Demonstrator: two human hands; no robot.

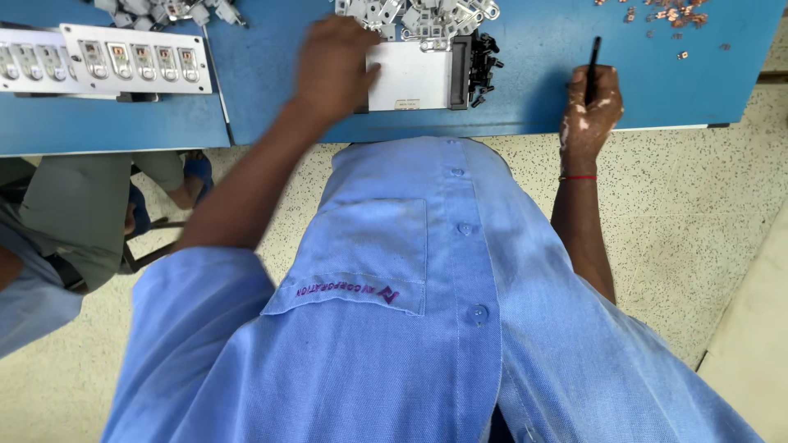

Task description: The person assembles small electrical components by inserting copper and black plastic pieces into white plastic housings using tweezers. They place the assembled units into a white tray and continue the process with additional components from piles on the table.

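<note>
Head view showed the left hand [332, 70] resting flat, fingers loose, on a white plate [410, 76] on the blue worktop [533, 90], while the right hand [589, 111] gripped a black tool [593, 66], probably a pen, beside loose metal clips [427, 16].

We see blue table [542, 74], white block [409, 75] w/ black edge, black pen [593, 59], light-blue shirt [410, 312], speckled cream floor [689, 230].

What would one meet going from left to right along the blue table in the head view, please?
Long white strip of parts → left hand → white block → small black pieces → right hand holding a black tool → scattered copper bits.
</note>
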